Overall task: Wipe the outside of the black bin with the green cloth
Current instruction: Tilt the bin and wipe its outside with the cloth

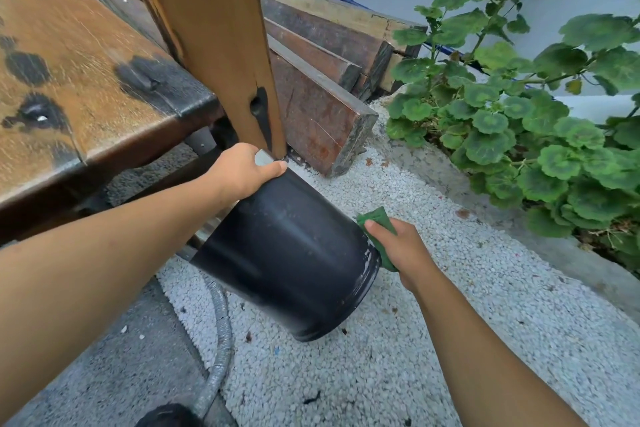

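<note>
The black bin [287,253] is tilted over the white gravel, its wider rim end down at the lower right and its other end up at the left. My left hand [242,170] grips that upper end, fingers curled over its edge. My right hand [401,246] holds the folded green cloth [377,218] and presses it against the bin's right side near the rim. Most of the cloth is hidden under my fingers. Pale streaks and dust specks show on the bin's wall.
A worn wooden bench [86,87] and a slanted wooden post [214,45] stand close on the left. Stacked timber beams [322,69] lie behind the bin. A leafy plant [519,121] fills the right. A grey hose [221,340] runs along the ground below.
</note>
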Demonstrator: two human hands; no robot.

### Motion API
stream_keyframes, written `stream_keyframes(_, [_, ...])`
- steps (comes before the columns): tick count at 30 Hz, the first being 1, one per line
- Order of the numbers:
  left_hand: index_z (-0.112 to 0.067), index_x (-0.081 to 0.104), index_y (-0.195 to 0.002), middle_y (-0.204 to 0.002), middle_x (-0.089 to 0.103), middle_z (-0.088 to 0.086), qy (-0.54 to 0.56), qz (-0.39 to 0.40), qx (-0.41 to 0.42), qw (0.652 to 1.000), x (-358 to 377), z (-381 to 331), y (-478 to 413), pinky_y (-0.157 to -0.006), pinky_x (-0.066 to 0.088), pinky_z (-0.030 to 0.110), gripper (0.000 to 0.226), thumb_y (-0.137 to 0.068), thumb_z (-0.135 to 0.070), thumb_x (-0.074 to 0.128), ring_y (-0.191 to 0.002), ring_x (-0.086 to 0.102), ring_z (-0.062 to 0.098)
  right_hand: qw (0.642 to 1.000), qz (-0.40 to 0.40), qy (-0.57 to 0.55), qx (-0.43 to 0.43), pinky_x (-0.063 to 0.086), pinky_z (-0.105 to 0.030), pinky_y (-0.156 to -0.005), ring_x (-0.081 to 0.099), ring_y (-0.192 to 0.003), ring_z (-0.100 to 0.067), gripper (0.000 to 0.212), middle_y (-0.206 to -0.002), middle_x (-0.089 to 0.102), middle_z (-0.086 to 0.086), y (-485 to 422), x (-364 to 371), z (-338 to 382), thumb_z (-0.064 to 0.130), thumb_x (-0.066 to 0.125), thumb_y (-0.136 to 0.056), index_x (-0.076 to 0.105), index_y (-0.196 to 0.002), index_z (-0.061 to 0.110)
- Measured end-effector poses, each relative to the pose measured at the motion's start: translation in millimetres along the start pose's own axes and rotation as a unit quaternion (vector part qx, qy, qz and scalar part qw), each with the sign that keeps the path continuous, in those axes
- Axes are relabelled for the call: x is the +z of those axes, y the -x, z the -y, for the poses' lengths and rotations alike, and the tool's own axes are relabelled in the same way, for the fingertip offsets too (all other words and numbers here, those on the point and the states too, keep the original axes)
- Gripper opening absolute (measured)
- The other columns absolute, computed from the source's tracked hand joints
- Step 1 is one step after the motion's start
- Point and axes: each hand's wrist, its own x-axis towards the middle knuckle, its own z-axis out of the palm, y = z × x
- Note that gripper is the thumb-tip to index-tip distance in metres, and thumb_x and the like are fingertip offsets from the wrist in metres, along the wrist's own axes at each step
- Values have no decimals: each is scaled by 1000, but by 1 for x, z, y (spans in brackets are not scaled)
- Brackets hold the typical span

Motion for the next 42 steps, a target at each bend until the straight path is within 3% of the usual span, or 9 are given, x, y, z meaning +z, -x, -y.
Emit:
stream_keyframes(5, [3,55,-132,-131,62,20,-10,3,-6,1000,0,-3,-3,-95,47,43,81,-86,-63,62,-118,58,37,999,-35,-17,-36,58,-48,-82,71,-86,-37,25,-93,75,-16,24,5,-8,43,70,-84,76,-90,19])
stream_keyframes(10, [2,60,-103,-107,68,19,-30,3,3,1000,3,-9,-6,-67,43,35,66,-87,-61,62,-92,62,31,991,-89,9,-101,52,-31,-67,65,-70,-9,13,-77,72,4,47,13,-19,36,67,-92,75,-88,27])
stream_keyframes(19, [3,55,-130,-127,62,19,-20,-10,-15,1000,9,-21,-10,-79,41,35,74,-89,-58,63,-95,53,26,965,-182,-1,-190,44,-13,-105,51,-128,9,41,-135,60,24,92,56,-57,22,72,-91,67,-130,31])
stream_keyframes(26, [4,42,-145,-141,55,19,-16,3,-16,1000,16,-33,-12,-84,40,34,83,-91,-55,62,-124,54,36,958,-182,46,-217,40,-28,-114,35,-145,-2,69,-156,37,25,106,75,-99,5,74,-89,50,-147,31])
stream_keyframes(29, [2,49,-139,-122,61,17,-30,-8,-19,999,20,-39,-12,-79,42,35,77,-90,-57,62,-107,59,33,959,-161,82,-216,43,-46,-114,27,-150,-6,87,-162,28,23,117,80,-111,-6,72,-85,39,-152,39])
stream_keyframes(31, [-2,59,-113,-96,59,10,-46,-19,-15,999,23,-42,-11,-71,43,36,62,-89,-59,62,-84,56,26,961,-143,94,-217,41,-52,-114,23,-152,-8,92,-164,23,22,125,81,-117,-10,69,-85,35,-154,41])
stream_keyframes(35, [-14,38,-64,-64,43,3,-34,-57,5,998,28,-47,-3,-52,30,34,51,-99,-49,50,-59,43,21,965,-110,110,-211,41,-47,-115,28,-150,-6,80,-162,28,23,142,75,-124,-4,70,-88,42,-151,37])
stream_keyframes(39, [-15,31,-60,-59,32,2,71,-11,25,997,26,-55,5,-53,24,32,51,-99,-39,51,-54,33,20,976,-107,88,-168,50,-30,-106,54,-129,3,59,-140,58,25,163,42,-117,19,69,-93,51,-140,49])
stream_keyframes(42, [-9,52,-78,-73,48,4,62,124,87,986,29,-57,17,-61,34,33,32,-93,-36,62,-66,46,20,971,-163,73,-161,53,-34,-103,60,-118,5,42,-126,67,22,153,7,-78,28,65,-93,60,-132,44])
